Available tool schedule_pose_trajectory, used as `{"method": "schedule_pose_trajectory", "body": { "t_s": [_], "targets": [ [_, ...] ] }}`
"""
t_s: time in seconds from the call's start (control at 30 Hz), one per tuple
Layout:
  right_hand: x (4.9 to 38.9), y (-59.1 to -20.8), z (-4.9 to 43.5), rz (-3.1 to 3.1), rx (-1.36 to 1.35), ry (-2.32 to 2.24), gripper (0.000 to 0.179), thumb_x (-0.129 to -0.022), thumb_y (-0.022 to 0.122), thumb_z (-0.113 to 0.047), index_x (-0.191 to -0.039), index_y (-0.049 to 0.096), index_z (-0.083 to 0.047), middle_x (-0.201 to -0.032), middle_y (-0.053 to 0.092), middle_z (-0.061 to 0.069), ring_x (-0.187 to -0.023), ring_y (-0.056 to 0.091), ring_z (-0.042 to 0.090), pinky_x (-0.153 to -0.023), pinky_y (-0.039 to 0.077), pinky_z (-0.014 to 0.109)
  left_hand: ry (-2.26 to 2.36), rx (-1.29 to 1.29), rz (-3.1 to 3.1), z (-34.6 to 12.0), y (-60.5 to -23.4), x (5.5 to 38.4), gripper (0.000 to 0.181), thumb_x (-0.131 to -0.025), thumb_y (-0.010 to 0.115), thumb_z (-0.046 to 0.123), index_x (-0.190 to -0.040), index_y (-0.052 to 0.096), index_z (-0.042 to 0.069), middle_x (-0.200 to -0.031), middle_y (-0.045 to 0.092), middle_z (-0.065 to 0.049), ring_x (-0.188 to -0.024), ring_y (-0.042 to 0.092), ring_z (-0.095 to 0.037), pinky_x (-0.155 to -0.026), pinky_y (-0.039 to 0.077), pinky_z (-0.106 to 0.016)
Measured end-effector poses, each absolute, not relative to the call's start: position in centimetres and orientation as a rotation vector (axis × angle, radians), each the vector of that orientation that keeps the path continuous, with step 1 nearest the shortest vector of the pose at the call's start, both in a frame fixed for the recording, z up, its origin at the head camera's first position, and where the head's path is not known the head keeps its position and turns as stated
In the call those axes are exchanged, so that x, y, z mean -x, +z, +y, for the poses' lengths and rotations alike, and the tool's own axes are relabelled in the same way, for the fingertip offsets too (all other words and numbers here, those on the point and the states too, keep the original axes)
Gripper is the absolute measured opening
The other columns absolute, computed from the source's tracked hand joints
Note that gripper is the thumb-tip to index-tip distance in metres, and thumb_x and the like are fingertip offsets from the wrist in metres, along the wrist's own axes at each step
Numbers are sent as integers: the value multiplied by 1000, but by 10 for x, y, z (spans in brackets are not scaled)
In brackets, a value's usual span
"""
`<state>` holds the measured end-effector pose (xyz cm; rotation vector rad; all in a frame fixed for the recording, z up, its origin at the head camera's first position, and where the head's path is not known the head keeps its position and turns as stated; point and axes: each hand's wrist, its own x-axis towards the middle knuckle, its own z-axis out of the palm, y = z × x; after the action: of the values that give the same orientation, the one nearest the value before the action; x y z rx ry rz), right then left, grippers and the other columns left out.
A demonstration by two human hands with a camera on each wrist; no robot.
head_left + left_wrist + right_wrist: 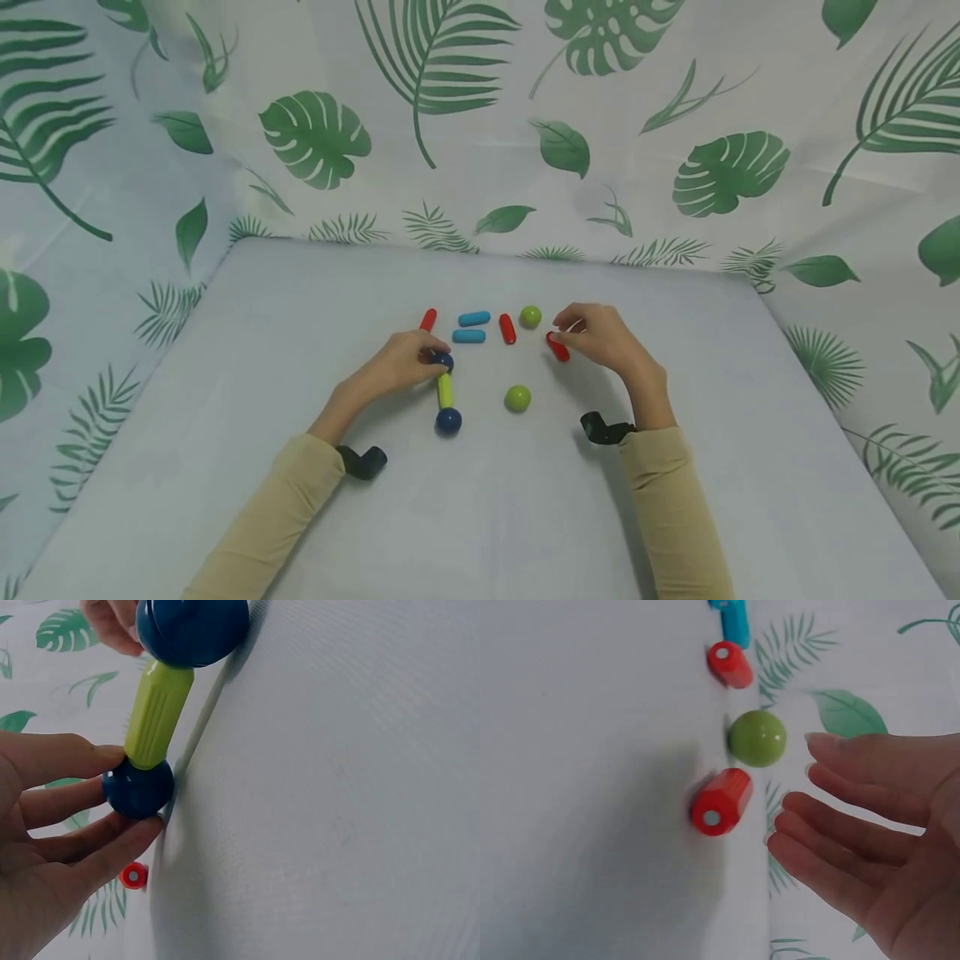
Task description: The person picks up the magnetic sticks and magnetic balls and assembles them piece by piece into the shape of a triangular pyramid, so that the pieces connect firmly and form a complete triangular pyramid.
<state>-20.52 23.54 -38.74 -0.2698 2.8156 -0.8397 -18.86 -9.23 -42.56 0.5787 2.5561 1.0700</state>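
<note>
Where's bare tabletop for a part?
Free: left of the left hand, right of the right hand, and between the sleeves, nearer the wearer than the near green ball. Also a strip between the blue rods and leafy backdrop. Crowded: between the hands, around the red rods and far green ball.

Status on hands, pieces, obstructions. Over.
Left hand holds far blue ball, touching yellow rod. Right hand empty, near rightmost red rod. Nearer green ball lies between those rods.
</note>
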Motion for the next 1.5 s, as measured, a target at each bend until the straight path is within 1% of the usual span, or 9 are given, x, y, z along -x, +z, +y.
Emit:
{"method": "schedule_pose_trajectory", "body": {
  "t_s": [0.2, 0.43, 0.53, 0.7, 0.87, 1.0, 1.13, 1.23, 1.5],
  "targets": [
    [210, -399, 239, 2802, 217, -788, 28, -97, 67, -14, -119, 69, 2, -113, 70, 20, -104, 66, 33, -87, 58, 46, 1081, -575, 2547, -92, -425, 188, 35, -95, 73, 12, -128, 69, 2, -122, 73, -13, -110, 68, -26, -97, 57, -40],
    [213, -408, 240, 2789, 194, -735, 38, -95, 72, -19, -123, 65, 6, -112, 71, 23, -100, 67, 32, -86, 58, 45, 1117, -572, 2542, -93, -428, 189, 36, -95, 74, 12, -128, 68, 2, -121, 72, -12, -109, 67, -25, -98, 57, -40],
    [214, -409, 238, 2789, 189, -717, 40, -95, 72, -20, -124, 65, 7, -110, 71, 22, -97, 67, 31, -84, 57, 44, 1125, -564, 2542, -93, -428, 189, 36, -94, 74, 13, -128, 68, 2, -121, 72, -12, -109, 67, -25, -98, 57, -40],
    [215, -409, 235, 2783, 183, -678, 38, -94, 73, -14, -123, 66, 8, -108, 71, 20, -94, 65, 28, -84, 57, 42, 1120, -557, 2547, -92, -427, 189, 34, -94, 75, 13, -126, 69, 3, -119, 72, -12, -109, 67, -25, -97, 57, -39],
    [214, -410, 233, 2781, 194, -655, 35, -93, 69, -9, -123, 66, 9, -111, 70, 23, -98, 65, 30, -87, 57, 44, 1113, -564, 2549, -92, -428, 189, 33, -94, 75, 13, -125, 69, 3, -118, 72, -12, -107, 67, -24, -96, 57, -39],
    [213, -411, 231, 2781, 210, -664, 34, -94, 67, -9, -123, 67, 9, -114, 70, 24, -102, 65, 33, -90, 57, 46, 1113, -568, 2547, -93, -430, 189, 33, -94, 75, 13, -125, 70, 2, -118, 73, -12, -107, 67, -24, -97, 57, -39],
    [211, -409, 227, 2783, 255, -671, 32, -96, 67, -10, -123, 68, 7, -115, 71, 22, -103, 65, 32, -91, 57, 47, 1111, -567, 2544, -94, -432, 189, 33, -94, 75, 13, -125, 70, 2, -118, 73, -12, -108, 67, -24, -97, 57, -39],
    [210, -405, 221, 2783, 314, -667, 30, -96, 67, -8, -122, 69, 6, -113, 71, 20, -101, 65, 31, -91, 57, 46, 1111, -561, 2545, -95, -432, 189, 34, -94, 74, 12, -126, 69, 2, -118, 72, -12, -108, 67, -24, -98, 57, -40],
    [204, -395, 199, 2778, 435, -647, 29, -94, 69, -6, -121, 71, 3, -104, 71, 14, -94, 63, 26, -85, 58, 39, 1116, -561, 2536, -94, -428, 188, 33, -94, 74, 11, -126, 69, 1, -119, 72, -13, -110, 68, -25, -99, 57, -40]
  ]
}}
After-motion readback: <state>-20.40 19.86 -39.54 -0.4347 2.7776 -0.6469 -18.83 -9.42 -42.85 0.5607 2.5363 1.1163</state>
